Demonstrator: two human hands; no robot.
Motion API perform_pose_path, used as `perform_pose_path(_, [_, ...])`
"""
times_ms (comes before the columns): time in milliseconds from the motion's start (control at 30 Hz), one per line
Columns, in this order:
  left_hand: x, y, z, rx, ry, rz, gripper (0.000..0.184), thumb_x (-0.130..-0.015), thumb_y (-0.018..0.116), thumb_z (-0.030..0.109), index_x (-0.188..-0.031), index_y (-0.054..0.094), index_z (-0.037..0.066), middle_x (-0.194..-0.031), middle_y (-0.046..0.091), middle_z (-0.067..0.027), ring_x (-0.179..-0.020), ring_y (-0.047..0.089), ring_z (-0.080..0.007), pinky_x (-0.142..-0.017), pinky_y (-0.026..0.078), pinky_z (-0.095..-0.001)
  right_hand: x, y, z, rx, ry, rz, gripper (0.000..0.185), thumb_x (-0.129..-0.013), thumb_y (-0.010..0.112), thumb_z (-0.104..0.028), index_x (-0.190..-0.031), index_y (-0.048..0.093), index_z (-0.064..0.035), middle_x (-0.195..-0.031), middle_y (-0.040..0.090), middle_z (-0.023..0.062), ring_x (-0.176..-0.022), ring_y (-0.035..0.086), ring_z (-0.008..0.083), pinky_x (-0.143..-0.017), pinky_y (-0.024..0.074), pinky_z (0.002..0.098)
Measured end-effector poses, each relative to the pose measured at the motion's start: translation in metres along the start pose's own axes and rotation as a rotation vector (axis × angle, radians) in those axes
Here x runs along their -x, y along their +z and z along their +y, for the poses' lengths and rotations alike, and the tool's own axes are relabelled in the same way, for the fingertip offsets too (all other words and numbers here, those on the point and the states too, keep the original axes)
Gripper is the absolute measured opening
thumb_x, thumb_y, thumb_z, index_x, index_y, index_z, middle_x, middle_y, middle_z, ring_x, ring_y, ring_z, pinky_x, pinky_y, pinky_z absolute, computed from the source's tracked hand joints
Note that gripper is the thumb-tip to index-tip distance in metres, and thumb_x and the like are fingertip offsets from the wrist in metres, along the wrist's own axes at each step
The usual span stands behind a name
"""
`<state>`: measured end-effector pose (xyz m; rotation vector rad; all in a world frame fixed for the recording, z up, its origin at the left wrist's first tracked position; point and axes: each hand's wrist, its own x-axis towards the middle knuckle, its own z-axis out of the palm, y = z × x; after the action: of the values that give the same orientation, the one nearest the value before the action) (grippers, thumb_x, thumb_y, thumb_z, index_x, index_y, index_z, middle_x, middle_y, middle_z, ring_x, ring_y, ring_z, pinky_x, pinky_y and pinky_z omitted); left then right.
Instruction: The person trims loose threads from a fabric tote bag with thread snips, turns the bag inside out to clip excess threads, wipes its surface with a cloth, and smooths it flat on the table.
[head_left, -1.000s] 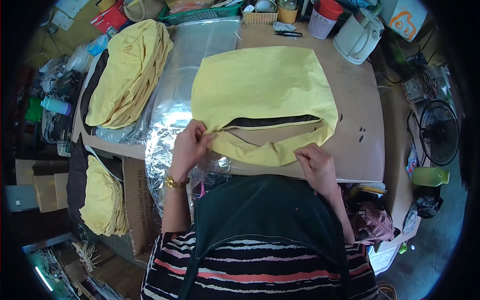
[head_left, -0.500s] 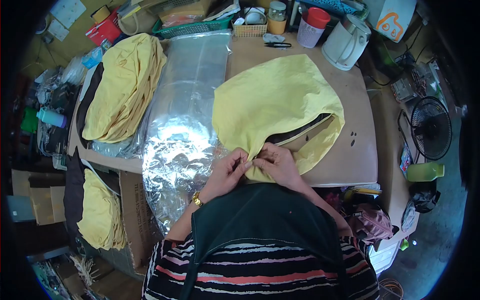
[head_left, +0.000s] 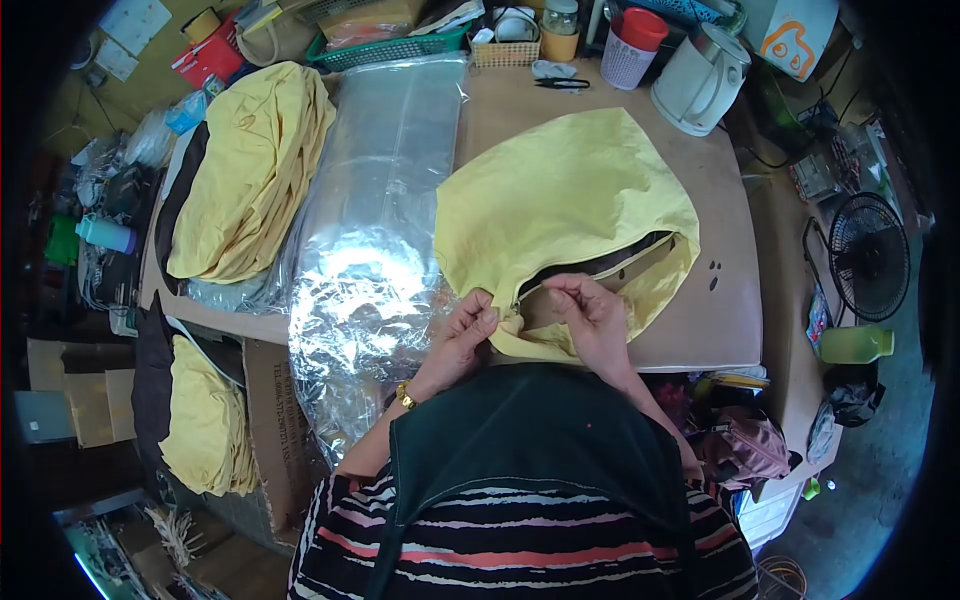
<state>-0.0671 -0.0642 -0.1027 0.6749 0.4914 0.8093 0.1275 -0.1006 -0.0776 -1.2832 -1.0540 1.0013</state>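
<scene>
A yellow cloth bag (head_left: 570, 195) with a dark lining lies on the table in front of me. A zipper seems to run along its opening (head_left: 600, 262). My left hand (head_left: 465, 335) pinches the near left corner of that opening, thumb against fingers. To its right, my right hand (head_left: 595, 320) is held over the opening with thumb and forefinger pressed together. Whatever is between those fingertips is too small to make out. A gold watch (head_left: 404, 394) sits on my left wrist.
Clear plastic sleeves (head_left: 385, 150) lie left of the bag, beside a stack of yellow cloth pieces (head_left: 250, 175). More yellow cloth (head_left: 205, 420) hangs lower left. Thread snips (head_left: 562, 84), a lidded cup (head_left: 632, 50) and a white kettle (head_left: 700, 80) stand at the back. A fan (head_left: 868, 255) is right.
My right hand has moved right and slightly up, away from the left hand. The left hand keeps its pinch on the bag's corner. The opening has spread wider, and the view has shifted slightly.
</scene>
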Motion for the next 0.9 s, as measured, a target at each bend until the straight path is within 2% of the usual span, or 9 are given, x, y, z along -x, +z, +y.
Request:
perform_pose_path(200, [0.002, 0.005, 0.004, -0.065, 0.004, -0.010, 0.012, -0.100, 0.055, 0.019, -0.099, 0.052, 0.007, -0.091, 0.056, 0.0032, -0.084, 0.049, -0.0043, -0.077, 0.038, -0.0204, -0.010, 0.003, -0.007, 0.383, -0.316, -0.134, 0.008, -0.086, 0.068, 0.000, -0.093, 0.067, -0.0024, -0.080, 0.058, 0.0036, -0.068, 0.056, 0.0098, -0.058, 0.0443, 0.0264])
perform_pose_path(267, [0.003, 0.002, 0.005, -0.188, -0.018, -0.030, 0.014, -0.101, 0.054, 0.021, -0.097, 0.051, 0.008, -0.088, 0.051, 0.0056, -0.081, 0.044, -0.0026, -0.073, 0.035, -0.0192, -0.023, -0.003, -0.013, 0.355, -0.360, -0.158, 0.003, -0.087, 0.065, 0.001, -0.089, 0.065, -0.0016, -0.076, 0.058, 0.0025, -0.067, 0.056, 0.0090, -0.057, 0.0444, 0.0245])
perform_pose_path(300, [0.003, -0.002, 0.005, -0.188, -0.016, -0.033, 0.014, -0.101, 0.054, 0.021, -0.097, 0.051, 0.008, -0.088, 0.051, 0.0056, -0.081, 0.044, -0.0026, -0.073, 0.035, -0.0192, -0.031, -0.006, -0.022, 0.056, -0.076, -0.095, 0.005, -0.089, 0.062, -0.001, -0.084, 0.062, -0.0015, -0.073, 0.058, 0.0009, -0.063, 0.054, 0.0077, -0.058, 0.0451, 0.0232])
perform_pose_path(400, [0.002, -0.014, -0.002, -0.303, -0.033, -0.040, 0.014, -0.101, 0.054, 0.021, -0.095, 0.049, 0.009, -0.085, 0.046, 0.0073, -0.078, 0.039, -0.0019, -0.071, 0.033, -0.0190, -0.102, -0.033, -0.057, -0.030, -0.239, 0.002, 0.016, -0.094, 0.057, -0.010, -0.080, 0.058, -0.0004, -0.072, 0.057, 0.0007, -0.060, 0.052, 0.0061, -0.060, 0.0453, 0.0226])
perform_pose_path(500, [0.002, -0.019, -0.004, -0.280, -0.098, 0.004, 0.014, -0.102, 0.052, 0.020, -0.094, 0.048, 0.009, -0.082, 0.043, 0.0080, -0.077, 0.038, -0.0020, -0.070, 0.033, -0.0193, -0.213, -0.047, -0.048, 0.810, -0.461, 0.092, 0.022, -0.091, 0.055, -0.016, -0.090, 0.066, 0.0033, -0.070, 0.065, 0.0103, -0.069, 0.064, 0.0249, -0.071, 0.0491, 0.0341])
perform_pose_path(567, [0.000, -0.014, -0.005, -0.195, -0.082, 0.059, 0.014, -0.099, 0.058, 0.018, -0.093, 0.048, 0.010, -0.080, 0.043, 0.0079, -0.076, 0.038, -0.0016, -0.067, 0.031, -0.0186, -0.285, -0.056, -0.014, 1.053, -0.424, 0.010, 0.032, -0.089, 0.057, -0.017, -0.113, 0.065, 0.0018, -0.097, 0.070, 0.0135, -0.094, 0.067, 0.0323, -0.085, 0.0495, 0.0396])
perform_pose_path(667, [0.000, -0.003, 0.000, -0.352, -0.011, 0.109, 0.020, -0.093, 0.067, 0.014, -0.092, 0.047, 0.010, -0.079, 0.043, 0.0076, -0.072, 0.037, -0.0017, -0.063, 0.030, -0.0178, -0.380, -0.066, 0.074, 1.417, -0.285, 0.110, 0.034, -0.088, 0.053, -0.014, -0.120, 0.060, -0.0045, -0.114, 0.065, 0.0129, -0.120, 0.055, 0.0363, -0.100, 0.0433, 0.0498])
perform_pose_path(800, [-0.001, -0.017, -0.019, -0.373, 0.050, 0.168, 0.031, -0.085, 0.074, 0.004, -0.095, 0.046, 0.010, -0.079, 0.044, 0.0070, -0.068, 0.038, -0.0010, -0.058, 0.030, -0.0167, -0.374, -0.048, 0.059, 1.583, -0.203, 0.000, 0.039, -0.090, 0.051, -0.013, -0.127, 0.052, -0.0025, -0.125, 0.059, 0.0158, -0.129, 0.046, 0.0401, -0.103, 0.0379, 0.0561])
perform_pose_path(900, [-0.006, -0.011, -0.012, -0.464, 0.111, 0.238, 0.046, -0.082, 0.076, 0.003, -0.112, 0.041, 0.007, -0.093, 0.049, -0.0011, -0.081, 0.049, -0.0065, -0.068, 0.042, -0.0205, -0.369, -0.031, 0.040, 1.721, -0.333, -0.132, 0.029, -0.089, 0.051, -0.008, -0.114, 0.058, 0.0030, -0.127, 0.057, 0.0207, -0.119, 0.056, 0.0365, -0.096, 0.0478, 0.0463])
